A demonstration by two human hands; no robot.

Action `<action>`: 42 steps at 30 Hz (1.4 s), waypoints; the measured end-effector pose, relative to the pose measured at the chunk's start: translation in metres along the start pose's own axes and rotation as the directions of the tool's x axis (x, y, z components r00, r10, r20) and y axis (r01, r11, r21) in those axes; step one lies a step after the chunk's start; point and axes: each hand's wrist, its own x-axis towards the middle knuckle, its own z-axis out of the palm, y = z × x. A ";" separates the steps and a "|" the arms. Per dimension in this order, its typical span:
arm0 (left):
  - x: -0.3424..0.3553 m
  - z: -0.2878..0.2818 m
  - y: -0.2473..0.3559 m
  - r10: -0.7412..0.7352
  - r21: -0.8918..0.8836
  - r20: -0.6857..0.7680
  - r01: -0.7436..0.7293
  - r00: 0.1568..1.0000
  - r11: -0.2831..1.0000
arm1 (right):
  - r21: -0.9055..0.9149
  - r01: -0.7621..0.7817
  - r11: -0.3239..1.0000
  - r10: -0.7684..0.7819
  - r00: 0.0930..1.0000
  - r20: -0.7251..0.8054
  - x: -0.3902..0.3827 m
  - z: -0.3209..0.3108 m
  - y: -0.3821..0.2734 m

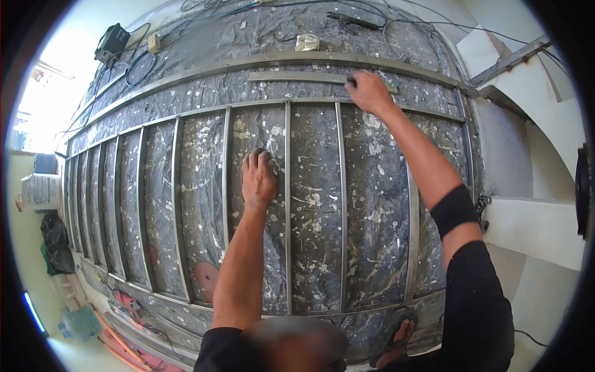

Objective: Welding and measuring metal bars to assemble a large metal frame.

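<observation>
A welded steel frame with many parallel bars (pixel 287 204) lies on a paint-spattered dark sheet (pixel 316 161). My left hand (pixel 259 181) rests between two bars near the middle, fingers curled over something dark that I cannot make out. My right hand (pixel 370 93) reaches beyond the frame's far rail, its fingers closed on a small dark object (pixel 352 79), beside a short steel bar (pixel 291 77). A small green piece (pixel 393 88) lies just right of that hand. A long steel tube (pixel 248 61) runs across behind them.
A dark machine with cables (pixel 111 43) stands at back left. A white coiled item (pixel 307 42) and a black tool (pixel 353 22) lie at the back. Red power tools (pixel 127 304) and round pinkish discs (pixel 206 279) lie lower left. White steps (pixel 527 229) rise at right.
</observation>
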 end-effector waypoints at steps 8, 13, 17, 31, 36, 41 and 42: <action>0.004 0.001 -0.010 0.029 0.067 -0.013 -0.028 1.000 0.997 | -0.326 0.099 0.940 0.013 0.946 0.324 0.061 0.063 0.022; -0.001 0.002 -0.017 0.038 0.070 -0.010 -0.037 0.999 0.997 | -0.301 0.239 0.923 -0.126 0.928 0.351 0.066 0.034 0.009; 0.001 -0.002 -0.014 0.038 0.068 -0.001 -0.038 0.999 0.997 | -0.285 0.122 0.951 -0.035 0.956 0.292 0.052 -0.038 -0.014; -0.059 -0.047 0.070 0.001 0.041 -0.134 0.004 0.991 0.999 | 0.508 -0.630 0.588 0.586 0.764 0.269 -0.316 -0.085 -0.100; -0.207 -0.057 0.168 -0.186 -0.019 0.374 0.208 0.909 0.978 | 0.747 -0.615 0.253 0.421 0.765 0.487 -0.298 -0.082 -0.155; -0.267 -0.034 0.183 -0.217 0.121 0.544 0.180 0.811 0.976 | 0.762 -0.640 0.101 0.380 0.733 0.565 -0.273 -0.056 -0.194; -0.274 -0.030 0.182 -0.200 0.104 0.535 0.170 0.821 0.980 | 0.761 -0.643 0.087 0.357 0.733 0.579 -0.270 -0.049 -0.196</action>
